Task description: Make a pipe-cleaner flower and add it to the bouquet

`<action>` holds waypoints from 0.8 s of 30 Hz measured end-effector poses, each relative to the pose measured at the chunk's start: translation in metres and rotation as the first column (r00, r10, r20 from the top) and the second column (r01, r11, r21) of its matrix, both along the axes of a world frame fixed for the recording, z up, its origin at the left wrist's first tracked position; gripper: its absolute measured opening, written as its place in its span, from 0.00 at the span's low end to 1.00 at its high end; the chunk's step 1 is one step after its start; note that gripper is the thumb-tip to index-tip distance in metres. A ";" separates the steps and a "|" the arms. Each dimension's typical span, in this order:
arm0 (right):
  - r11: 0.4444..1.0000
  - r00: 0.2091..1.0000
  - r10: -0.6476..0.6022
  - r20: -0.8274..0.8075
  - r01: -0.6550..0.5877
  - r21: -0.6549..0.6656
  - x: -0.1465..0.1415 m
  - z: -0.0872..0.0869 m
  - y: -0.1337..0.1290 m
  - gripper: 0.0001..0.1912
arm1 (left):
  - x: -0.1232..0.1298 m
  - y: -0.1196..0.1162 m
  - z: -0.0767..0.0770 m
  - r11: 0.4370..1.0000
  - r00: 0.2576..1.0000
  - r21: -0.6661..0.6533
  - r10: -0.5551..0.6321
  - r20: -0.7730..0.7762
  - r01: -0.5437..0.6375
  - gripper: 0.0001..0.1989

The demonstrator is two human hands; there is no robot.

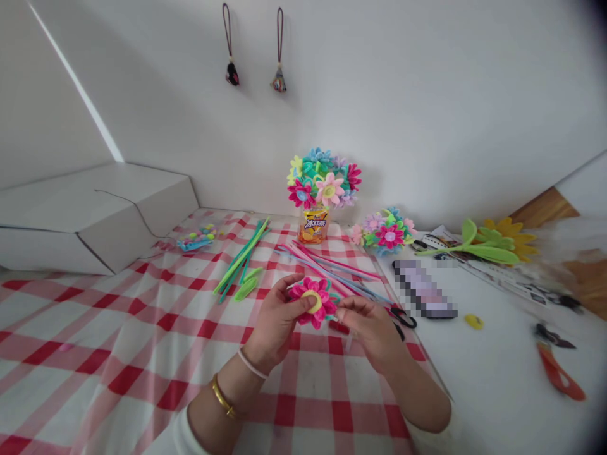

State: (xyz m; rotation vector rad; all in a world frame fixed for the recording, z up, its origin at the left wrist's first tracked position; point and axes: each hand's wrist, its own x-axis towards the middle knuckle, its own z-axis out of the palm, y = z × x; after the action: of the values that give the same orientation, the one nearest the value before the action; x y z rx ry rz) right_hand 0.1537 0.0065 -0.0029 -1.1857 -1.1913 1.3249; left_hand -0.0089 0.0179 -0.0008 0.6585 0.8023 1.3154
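Observation:
My left hand (275,319) grips a pink pipe-cleaner flower (313,302) with a yellow centre, its thumb pressed against the flower's front. My right hand (367,325) is at the flower's right side, with its fingertips pinched on a thin teal pipe cleaner (334,299). Loose pink and blue pipe cleaners (332,272) lie just beyond both hands on a red-and-white gingham cloth (142,354). Green pipe cleaners (241,265) lie to the left of them.
A pipe-cleaner bouquet (322,180) stands in an orange drink packet (313,226) behind the hands. Another flower bunch (384,232), a felt sunflower (493,243), black-handled scissors (403,318) and orange-handled pliers (557,373) lie to the right. A white box (90,215) sits at the left.

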 end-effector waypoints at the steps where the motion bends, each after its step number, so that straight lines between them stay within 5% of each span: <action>1: 1.000 1.000 0.002 -0.002 -0.002 -0.003 0.000 0.000 0.000 0.08 | 0.000 0.000 0.000 1.000 1.000 -0.002 -0.003 0.012 0.003 0.27; 24: 1.000 0.999 0.027 -0.021 -0.027 0.011 0.000 -0.004 -0.001 0.11 | -0.001 0.001 -0.001 0.999 1.000 0.036 0.006 -0.030 -0.005 0.28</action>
State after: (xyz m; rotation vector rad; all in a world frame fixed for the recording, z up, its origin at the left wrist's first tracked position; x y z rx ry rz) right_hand 0.1534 0.0052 -0.0066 -1.1490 -1.2019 1.3459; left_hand -0.0099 0.0187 -0.0016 0.7062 0.8072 1.3302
